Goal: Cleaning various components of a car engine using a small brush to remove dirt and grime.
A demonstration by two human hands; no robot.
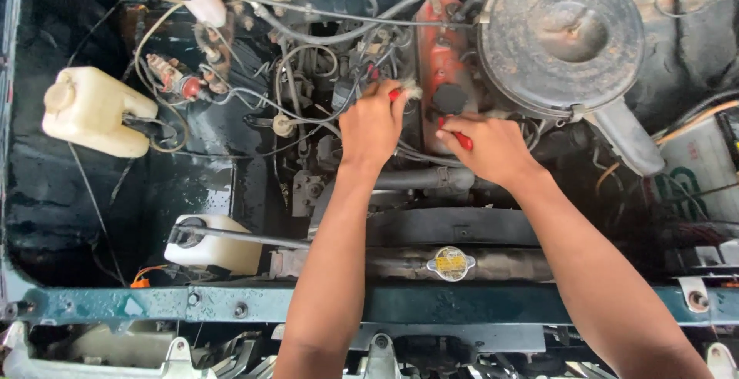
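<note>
A: Left hand [372, 123] fisted round a red-handled brush [403, 92], frayed pale bristles at the red valve cover [439, 71].
B: Right hand [486, 146]?
A: Clenched on a red-handled tool [459, 139], tip hidden. Round dusty air cleaner [560, 36] beside it.

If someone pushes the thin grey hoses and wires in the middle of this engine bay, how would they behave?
The thin grey hoses and wires loop and sag freely, so they probably bend aside easily. They are likely light, given how slender they are. Their ends seem attached near the red engine cover, so they would probably spring back instead of coming free.
</note>
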